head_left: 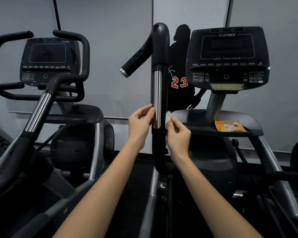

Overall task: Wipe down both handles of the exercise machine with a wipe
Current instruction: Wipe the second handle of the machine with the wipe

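Black and chrome on the handle [160, 48]: matte black tube standing upright, curved over at the top, with a shiny metal strip [157, 93] down the front. Sits right between the two grips.

Narrow pinch on the left grip [141, 122], thumb on the front edge at the low end of the strip, fingers curled toward the back, so holding the handle itself. Just across on the other side, the right grip [178, 136], also narrow, thumb and fingertips pinching a small white wipe [168, 117]. Bunched up, that wipe, touching the handle's right edge just above the right grip. Can't tell how far it goes round the back, hidden by the tube.

Around it:
- Up and left of the left grip, a short black side bar [136, 59] with a silver end cap.
- Up and right of the right grip, a console [228, 54] reading CYBEX and ARC TRAINER, screen dark.
- Below that, a dark tray [196, 117] with an orange pack [230, 125] lying flat on it, well apart from the wipe.
- Off to the left of the left grip, a second machine [48, 57], its own striped handle leaning over.
- Straight behind, a dark silhouette decal [179, 95] with a red 23 on the grey wall [110, 48], partly blocked by the handle.
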{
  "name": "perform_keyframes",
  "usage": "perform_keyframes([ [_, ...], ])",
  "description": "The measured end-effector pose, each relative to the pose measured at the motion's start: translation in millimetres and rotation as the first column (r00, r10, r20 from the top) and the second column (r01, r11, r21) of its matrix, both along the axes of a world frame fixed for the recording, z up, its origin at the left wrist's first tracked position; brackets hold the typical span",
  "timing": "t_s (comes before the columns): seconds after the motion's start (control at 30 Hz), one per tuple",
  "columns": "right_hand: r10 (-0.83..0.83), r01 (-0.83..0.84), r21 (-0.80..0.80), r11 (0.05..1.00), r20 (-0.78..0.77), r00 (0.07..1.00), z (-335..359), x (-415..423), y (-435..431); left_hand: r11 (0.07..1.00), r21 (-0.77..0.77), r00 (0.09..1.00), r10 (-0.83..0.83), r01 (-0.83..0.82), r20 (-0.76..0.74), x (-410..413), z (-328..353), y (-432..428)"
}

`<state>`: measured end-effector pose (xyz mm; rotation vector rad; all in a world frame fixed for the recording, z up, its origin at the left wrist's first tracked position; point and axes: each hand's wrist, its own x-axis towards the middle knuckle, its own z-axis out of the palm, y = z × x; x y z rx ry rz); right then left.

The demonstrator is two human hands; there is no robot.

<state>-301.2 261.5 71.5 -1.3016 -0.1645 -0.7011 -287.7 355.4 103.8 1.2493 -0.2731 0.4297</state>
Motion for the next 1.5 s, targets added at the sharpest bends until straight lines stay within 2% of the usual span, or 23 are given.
perform_keyframes([
  [0.07,-0.042,0.042,-0.012,0.999,0.027,0.999,-8.2,-5.0,1.5,1.0,0.001,1.0,0.002,-0.002,0.004,0.3,-0.3,-0.1],
  [0.17,-0.11,0.123,-0.08,0.989,0.15,0.983,-11.2,-12.0,6.0,1.0,0.005,1.0,-0.008,0.008,-0.001,1.2,-0.8,1.1],
  [0.3,-0.16,0.212,-0.185,0.96,0.257,0.953,6.4,-3.3,12.0,1.0,0.011,1.0,-0.022,0.022,-0.007,2.0,-0.7,2.5],
  [0.43,-0.07,0.104,-0.145,0.984,0.221,0.973,39.5,8.2,9.0,1.0,0.022,1.0,-0.013,0.013,-0.007,3.0,-0.3,3.0],
  [0.53,0.036,-0.028,-0.073,0.997,0.1,0.994,46.0,15.2,1.5,0.999,0.036,0.999,-0.027,0.028,-0.016,2.9,1.0,4.7],
  [0.6,0.068,-0.065,-0.082,0.995,0.039,0.997,38.3,16.1,-2.9,0.998,0.043,0.999,-0.034,0.035,-0.025,2.9,2.8,6.1],
  [0.7,0.032,-0.025,-0.112,0.993,0.061,0.998,19.0,10.2,-5.3,0.999,0.025,0.999,-0.019,0.019,-0.031,3.2,6.4,5.2],
  [0.8,-0.084,0.108,-0.131,0.986,0.177,0.981,7.8,1.8,-3.3,0.999,0.009,0.999,0.039,-0.039,-0.011,6.2,11.5,3.2],
  [0.9,-0.136,0.197,-0.197,0.96,0.289,0.948,10.7,0.0,2.8,0.997,0.005,0.996,0.083,-0.083,0.016,9.2,20.2,-0.2],
  [1.0,-0.148,0.242,-0.258,0.935,0.337,0.93,26.1,3.7,9.0,0.996,-0.007,0.995,0.094,-0.094,0.028,9.5,30.8,-6.4],
  [1.13,-0.133,0.193,-0.215,0.957,0.268,0.954,57.2,14.8,7.5,0.993,-0.018,0.993,0.114,-0.114,0.023,12.0,36.7,-10.3],
  [1.3,-0.018,0.04,-0.171,0.984,0.127,0.992,71.5,27.2,-7.3,0.995,-0.022,0.995,0.099,-0.098,0.035,14.8,34.6,-10.4],
  [1.4,-0.042,0.066,-0.188,0.98,0.132,0.99,57.6,16.0,-13.6,0.997,-0.041,0.997,0.069,-0.068,0.037,15.7,33.9,-9.9],
  [1.5,-0.074,0.13,-0.263,0.956,0.215,0.974,36.4,1.7,-11.4,0.997,-0.042,0.997,0.071,-0.07,0.034,17.5,31.1,-9.8],
])
